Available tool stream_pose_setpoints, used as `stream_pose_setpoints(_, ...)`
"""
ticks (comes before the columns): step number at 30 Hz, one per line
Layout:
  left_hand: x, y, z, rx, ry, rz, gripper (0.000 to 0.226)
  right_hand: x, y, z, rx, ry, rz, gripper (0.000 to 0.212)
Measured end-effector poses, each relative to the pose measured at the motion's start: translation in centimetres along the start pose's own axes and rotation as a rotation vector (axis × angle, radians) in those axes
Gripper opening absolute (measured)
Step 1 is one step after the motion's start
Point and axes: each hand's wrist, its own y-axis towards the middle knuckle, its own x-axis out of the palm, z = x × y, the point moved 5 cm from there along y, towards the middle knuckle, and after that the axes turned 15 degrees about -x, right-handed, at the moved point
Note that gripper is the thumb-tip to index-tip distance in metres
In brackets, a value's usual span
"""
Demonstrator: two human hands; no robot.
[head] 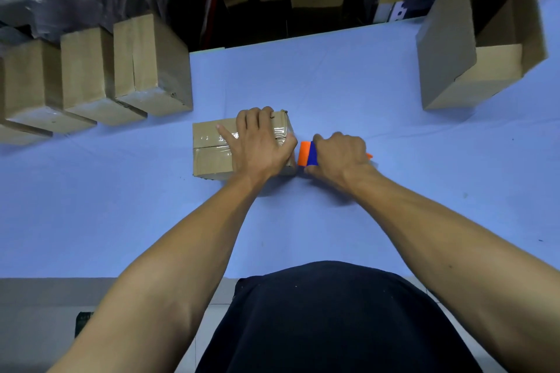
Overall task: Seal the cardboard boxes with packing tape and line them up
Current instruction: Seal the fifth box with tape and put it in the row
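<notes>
Left hand (260,142) presses flat on the cardboard box (212,157); right hand (339,157) grasps the tape dispenser (306,154) beside it. Sealed boxes (91,76) line the table (333,76) edge far left, an open box (472,48) far right.

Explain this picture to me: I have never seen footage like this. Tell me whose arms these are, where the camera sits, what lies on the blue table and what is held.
There is no machine here. A person wears a camera on the head, so you look down along their own two arms. The left hand presses flat on a small box on the blue table. The right hand grips an orange and blue tape dispenser at the box's right end. Taped boxes stand in a row at far left. An open box stands at far right.
</notes>
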Motion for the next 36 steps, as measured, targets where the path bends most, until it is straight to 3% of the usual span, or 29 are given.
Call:
stream_pose_setpoints(6,0.0,0.4,0.3,-0.018,0.022,-0.022,0.054,-3.0,0.1,2.7,0.081,0.084,0.191,0.063)
stream_pose_setpoints(10,-0.8,0.4,0.4,-0.046,0.102,-0.062,0.055,-4.0,-1.2,3.6,0.117,0.231,0.206,0.075)
stream_pose_setpoints(15,-1.9,1.2,-1.4,0.042,0.255,-0.184,0.072,-4.4,-2.9,5.0,0.096,0.361,0.219,0.059)
stream_pose_setpoints(20,-1.4,0.9,-5.1,-0.085,0.032,-0.303,0.068,-5.5,-3.6,4.5,0.073,0.424,0.309,0.051)
stream_pose_setpoints(26,-0.2,-1.1,-5.5,-0.233,-0.484,-0.352,0.048,-9.6,-3.2,1.8,-0.048,0.450,0.349,0.048)
stream_pose_setpoints(31,0.0,-1.4,-5.5,-0.359,-0.661,-0.439,0.049,-12.1,-3.1,-0.1,-0.097,0.493,0.235,0.050)
stream_pose_setpoints(35,-4.3,-0.4,-6.4,-0.337,-0.855,-0.187,0.026,-12.2,-2.9,-1.5,-0.154,0.507,0.214,0.047)
stream_pose_setpoints(36,-5.4,0.0,-6.4,-0.331,-0.929,-0.206,0.025,-12.3,-2.9,-1.7,-0.164,0.507,0.236,0.046)
